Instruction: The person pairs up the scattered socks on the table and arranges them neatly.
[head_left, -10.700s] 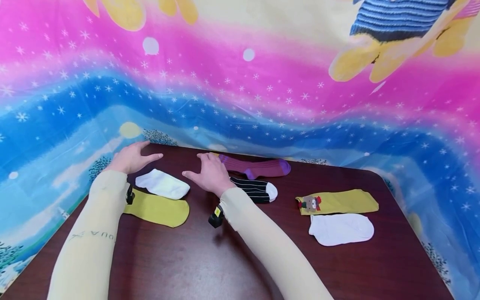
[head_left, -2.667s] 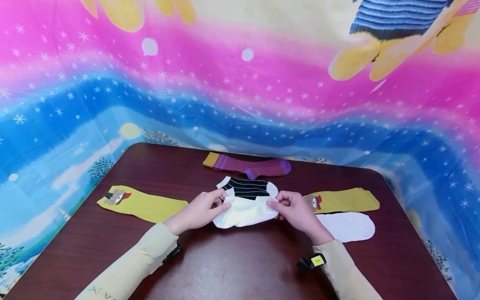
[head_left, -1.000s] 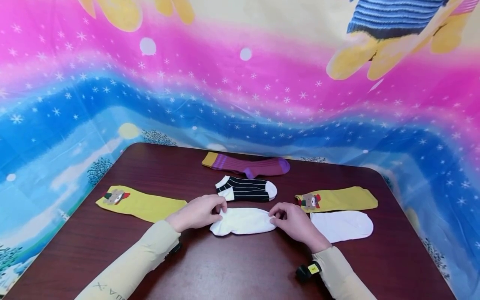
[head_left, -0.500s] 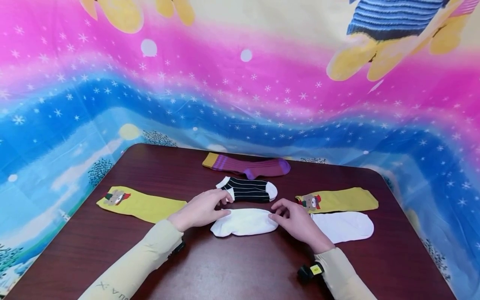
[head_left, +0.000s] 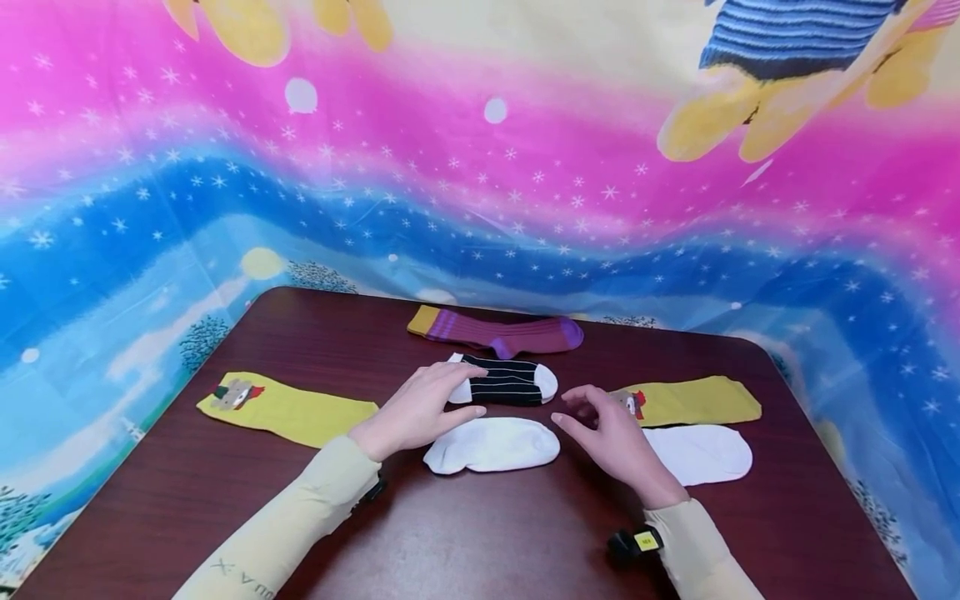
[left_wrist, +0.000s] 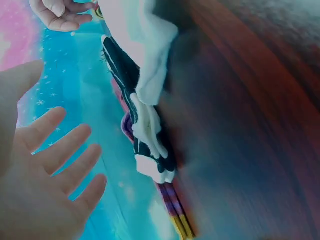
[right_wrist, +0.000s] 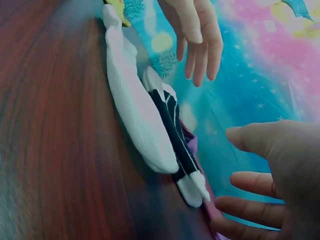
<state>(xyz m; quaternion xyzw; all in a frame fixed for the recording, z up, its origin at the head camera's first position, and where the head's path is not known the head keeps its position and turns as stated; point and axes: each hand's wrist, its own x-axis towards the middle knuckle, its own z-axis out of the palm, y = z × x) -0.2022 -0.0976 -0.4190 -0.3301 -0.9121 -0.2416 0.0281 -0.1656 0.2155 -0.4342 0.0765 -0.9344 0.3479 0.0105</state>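
A white ankle sock [head_left: 495, 446] lies flat in the middle of the table, in front of a black sock with white stripes [head_left: 506, 382]. My left hand [head_left: 416, 412] hovers over the left ends of both socks, fingers extended and holding nothing. In the left wrist view its fingers [left_wrist: 75, 145] are spread, apart from the fabric. My right hand [head_left: 615, 442] is just right of the white sock's toe, fingers loosely bent, nothing in them. In the right wrist view the white sock [right_wrist: 135, 105] rests alongside the striped one, and the right hand [right_wrist: 270, 185] is off it.
A purple sock with a yellow cuff [head_left: 510, 335] lies at the back of the dark table [head_left: 465, 533]. Yellow bear socks lie left [head_left: 300, 410] and right [head_left: 697, 400]. Another white sock [head_left: 705, 454] is partly behind my right hand. A printed cloth [head_left: 480, 183] hangs behind.
The white sock, earlier at the left above the yellow sock, was brought to the middle by both hands and laid down. Both hands have since let go and risen off it.
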